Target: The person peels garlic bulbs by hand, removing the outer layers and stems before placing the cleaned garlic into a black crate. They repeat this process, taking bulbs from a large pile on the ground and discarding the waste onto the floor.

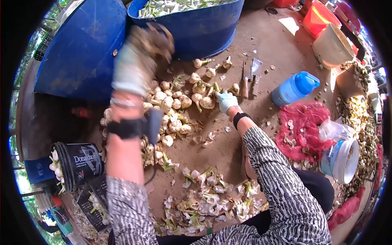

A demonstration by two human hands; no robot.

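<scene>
Smeared by motion, my left hand (136,61) in a pale glove is over the heap of garlic bulbs (166,104), close to the blue tubs; its fingers are a brown blur. My right hand (227,101), also gloved, reaches to the right edge of the heap. Its fingers are closed at the green stem (216,87) of a garlic bulb (207,103) there. Several more bulbs with short stems lie around it. Just right of that hand, a wood-handled knife (245,83) and a broad-bladed tool (255,77) rest on the ground.
A blue tub (192,30) full of garlic stands ahead, another blue tub (81,53) beside it. At right are a blue bottle (295,88), a red mesh bag (304,130) and a white bucket (345,161). Peelings (204,200) lie near me; a black bucket (83,163) is at left.
</scene>
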